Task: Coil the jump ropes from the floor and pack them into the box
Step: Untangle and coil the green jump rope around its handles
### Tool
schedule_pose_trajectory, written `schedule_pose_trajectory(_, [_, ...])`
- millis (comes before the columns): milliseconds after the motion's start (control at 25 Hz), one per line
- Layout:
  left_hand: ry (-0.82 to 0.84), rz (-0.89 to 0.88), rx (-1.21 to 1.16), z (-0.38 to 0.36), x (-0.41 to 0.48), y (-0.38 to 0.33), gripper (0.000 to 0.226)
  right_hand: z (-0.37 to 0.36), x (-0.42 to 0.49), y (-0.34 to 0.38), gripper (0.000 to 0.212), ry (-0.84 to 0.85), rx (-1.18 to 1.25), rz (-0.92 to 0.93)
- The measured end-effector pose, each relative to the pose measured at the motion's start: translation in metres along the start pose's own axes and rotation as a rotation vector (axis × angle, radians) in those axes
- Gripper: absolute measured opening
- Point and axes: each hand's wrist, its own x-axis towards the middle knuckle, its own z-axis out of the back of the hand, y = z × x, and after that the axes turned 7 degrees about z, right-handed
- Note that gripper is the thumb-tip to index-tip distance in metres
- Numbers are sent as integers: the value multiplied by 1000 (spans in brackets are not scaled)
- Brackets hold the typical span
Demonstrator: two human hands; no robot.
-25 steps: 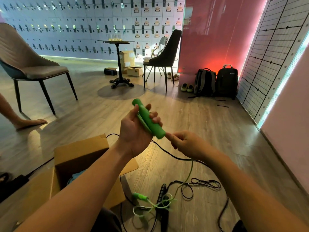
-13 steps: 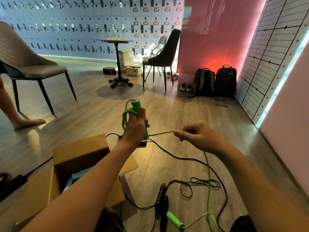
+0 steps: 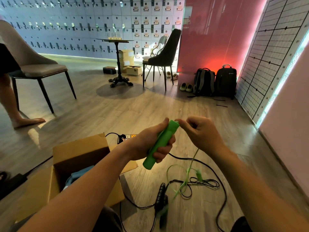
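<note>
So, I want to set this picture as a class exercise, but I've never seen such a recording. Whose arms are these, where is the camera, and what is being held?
There is no machine here. The two arms belong to a person, and the single picture comes from a wide-angle camera worn on their head, looking forward and down. That is why the room bends at the edges. The left hand grips the green handle of a jump rope. The right hand, fingers curled, pinches the thin green cord beside the handle's upper end. The cord hangs down, blurred, to the wooden floor. Also on the floor lie a black jump rope and, to the left, an open cardboard box with something blue inside.
</note>
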Motion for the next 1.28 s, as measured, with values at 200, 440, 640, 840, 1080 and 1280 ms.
schedule_pose_trajectory(200, [112, -434, -656, 14, -5, -8, 39, -9, -2, -2, 53, 295, 125, -164])
schedule_pose_trajectory(440, [-485, -791, -943, 37, 5, -9, 23, -11, -4, 4, 38, 509, -4, -230])
schedule_pose_trajectory(640, [-961, -647, -113, 42, 17, 3, 11, -16, 0, 13, 28, 421, -85, -153])
schedule_pose_trajectory(840, [-741, -107, 415, 41, 23, 16, 39, -13, -3, 8, 41, 258, -217, -35])
schedule_pose_trajectory(1080, [-285, 159, 412, 18, 5, 8, 80, -8, -2, 8, 76, 148, -228, 8])
schedule_pose_trajectory(1280, [115, 187, 21, 24, -7, 11, 69, -3, 1, 9, 78, 15, 62, -79])
